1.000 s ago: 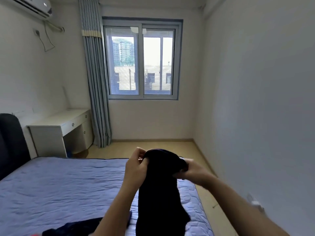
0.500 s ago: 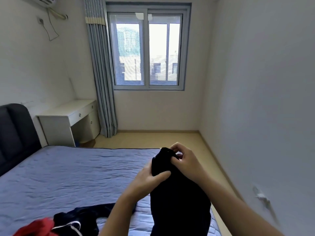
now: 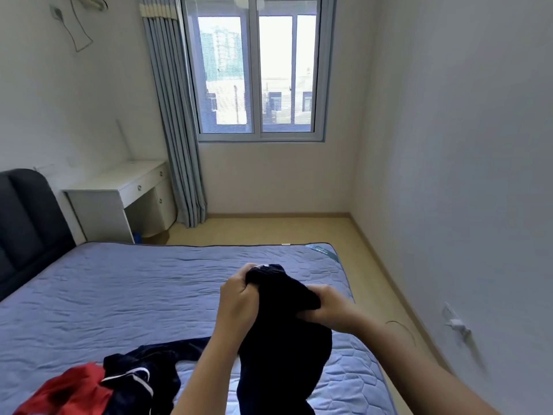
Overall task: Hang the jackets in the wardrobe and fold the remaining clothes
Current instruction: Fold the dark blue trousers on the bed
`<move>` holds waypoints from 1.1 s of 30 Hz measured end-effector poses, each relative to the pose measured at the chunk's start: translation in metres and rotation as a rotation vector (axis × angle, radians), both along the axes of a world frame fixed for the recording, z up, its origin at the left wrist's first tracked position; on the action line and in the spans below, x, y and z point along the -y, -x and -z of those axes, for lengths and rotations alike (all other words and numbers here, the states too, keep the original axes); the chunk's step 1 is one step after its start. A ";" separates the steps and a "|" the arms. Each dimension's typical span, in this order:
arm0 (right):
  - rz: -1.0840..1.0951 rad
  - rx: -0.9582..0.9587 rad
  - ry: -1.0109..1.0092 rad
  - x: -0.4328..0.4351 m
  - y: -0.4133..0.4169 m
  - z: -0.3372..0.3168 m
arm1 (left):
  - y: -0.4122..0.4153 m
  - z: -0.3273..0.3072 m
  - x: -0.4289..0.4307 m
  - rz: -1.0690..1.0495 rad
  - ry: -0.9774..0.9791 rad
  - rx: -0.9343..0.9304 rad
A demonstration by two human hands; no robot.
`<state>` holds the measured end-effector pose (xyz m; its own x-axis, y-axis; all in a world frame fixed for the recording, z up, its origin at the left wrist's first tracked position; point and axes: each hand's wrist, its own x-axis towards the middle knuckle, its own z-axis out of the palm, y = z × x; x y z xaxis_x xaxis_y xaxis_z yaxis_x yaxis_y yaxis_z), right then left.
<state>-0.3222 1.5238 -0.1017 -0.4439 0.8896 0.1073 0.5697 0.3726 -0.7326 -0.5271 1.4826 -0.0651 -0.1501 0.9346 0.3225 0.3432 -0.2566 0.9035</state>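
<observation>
Left hand (image 3: pixel 239 298) grips the top of a black fabric garment (image 3: pixel 284 354), fingers curled round the bunched cloth. Right hand (image 3: pixel 329 307) pinches the same garment just beside it. Garment hangs from both hands above the near right part of a blue quilted bed (image 3: pixel 119 295). Near left on the bed lie a crumpled navy jacket with white piping (image 3: pixel 140 369) and, touching it, a red cloth item (image 3: pixel 68 393). Dark padded headboard (image 3: pixel 27 223) at far left. White desk with drawers (image 3: pixel 119 181), grey-blue curtain (image 3: pixel 176 130) and window (image 3: pixel 257 76) along the far wall.
</observation>
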 end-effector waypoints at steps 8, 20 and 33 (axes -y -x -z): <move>0.029 0.286 0.011 0.003 -0.034 -0.005 | 0.046 0.018 0.006 -0.208 0.029 0.096; -0.077 0.273 -0.100 0.025 -0.021 -0.075 | 0.066 0.015 0.010 0.128 -0.097 -0.339; -0.419 0.465 -0.498 0.033 -0.051 -0.162 | 0.111 -0.115 -0.002 0.432 -0.643 -0.908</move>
<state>-0.2709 1.4909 0.0602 -0.8277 0.5349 0.1697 0.5157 0.8443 -0.1456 -0.6383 1.4841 0.0499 0.6617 0.4803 0.5757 0.5645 -0.8245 0.0390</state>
